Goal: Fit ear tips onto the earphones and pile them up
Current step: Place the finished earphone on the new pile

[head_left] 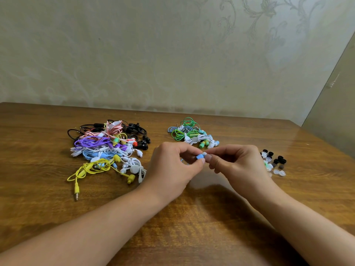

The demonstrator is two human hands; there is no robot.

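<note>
Both hands meet over the table (57, 198): left hand (172, 166) pinches a blue earbud (199, 156), right hand (232, 162) pinches a pale ear tip (204, 154) against it. It seems the small pile (192, 134) is finished, while the big pile (107, 146) and the loose tips (274, 163) wait.

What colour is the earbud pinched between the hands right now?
Blue: the earbud shows best in the head view, the only one.
</note>
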